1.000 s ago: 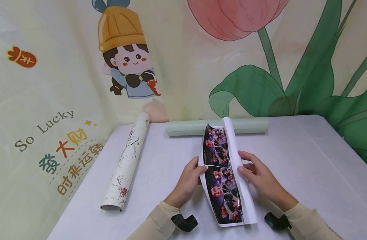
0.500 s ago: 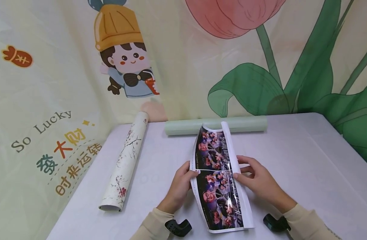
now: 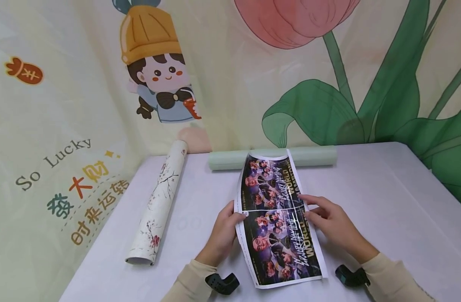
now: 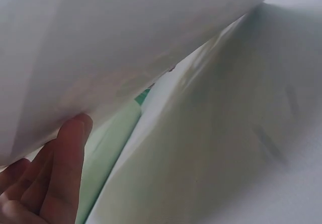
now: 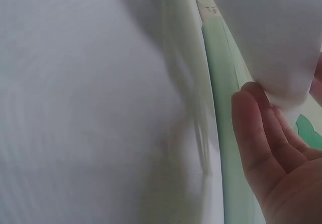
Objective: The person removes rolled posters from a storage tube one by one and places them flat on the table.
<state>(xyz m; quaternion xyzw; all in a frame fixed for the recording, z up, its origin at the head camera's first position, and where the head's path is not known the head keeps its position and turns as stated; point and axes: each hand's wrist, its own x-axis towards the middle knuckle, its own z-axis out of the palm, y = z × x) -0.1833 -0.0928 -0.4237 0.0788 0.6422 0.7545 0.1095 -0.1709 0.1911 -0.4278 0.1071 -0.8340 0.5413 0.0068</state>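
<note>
A glossy poster [image 3: 281,251], dark with two stacked panels of printed people and slanted lettering, is held up at a tilt in the head view. Its left edge is pinched by my left hand [image 3: 221,235], thumb on the printed side. On the opposite edge, my right hand [image 3: 337,226] pinches near the seam between the panels. The wrist views show the poster's plain white back [image 4: 90,38], with left fingers [image 4: 68,158] and right fingers [image 5: 251,128] against it. Along both sides the paper bends slightly, and the left edge looks layered.
A pale green roll [image 3: 228,161] lies crosswise at the table's back, partly hidden by the poster's top. To the left, a white roll with blossom branches [image 3: 159,205] lies slanted on the white table [image 3: 389,201]. A printed curtain [image 3: 226,75] hangs behind.
The poster's rolled right side has opened out, uncovering the lettering. My left hand has shifted left and my right hand slightly right, spreading the sheet wider.
</note>
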